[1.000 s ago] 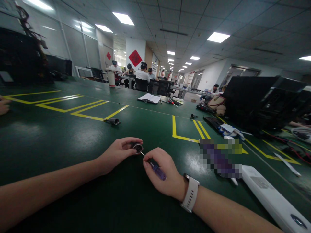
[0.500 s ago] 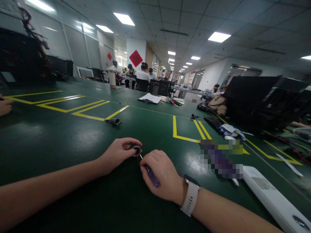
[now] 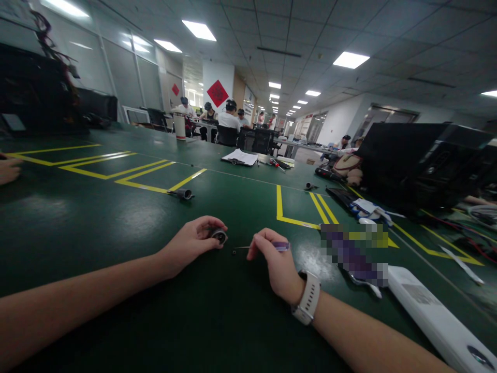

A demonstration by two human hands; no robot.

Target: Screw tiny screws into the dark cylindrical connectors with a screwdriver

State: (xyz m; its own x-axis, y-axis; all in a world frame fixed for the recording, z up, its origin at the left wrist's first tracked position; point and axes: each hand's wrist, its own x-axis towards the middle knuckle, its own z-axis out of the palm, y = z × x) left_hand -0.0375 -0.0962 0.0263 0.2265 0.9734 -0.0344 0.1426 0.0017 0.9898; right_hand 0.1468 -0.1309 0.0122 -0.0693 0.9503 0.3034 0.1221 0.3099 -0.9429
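Observation:
My left hand (image 3: 194,243) is closed around a small round metal part (image 3: 219,237), its hollow end facing right. In my right hand (image 3: 272,259), which wears a pale watch strap at the wrist, is a screwdriver with a purple handle (image 3: 282,246). Its thin shaft (image 3: 242,247) points left, apart from the metal part. A tiny dark piece (image 3: 234,252) lies at or just below the shaft's tip; whether they touch I cannot tell. Both hands are low over the green table (image 3: 202,321).
Two similar dark metal parts lie farther off, one at left (image 3: 182,194) and one at right (image 3: 309,186). A white device (image 3: 435,311) reaches along the right side. Papers on a clipboard (image 3: 239,157) lie at the back. Another person's hand (image 3: 8,169) shows at the far left.
My right hand has drawn the screwdriver out of the metal part, rightward, and turned it nearly level. The tiny dark piece now shows by its tip. My left hand has barely moved.

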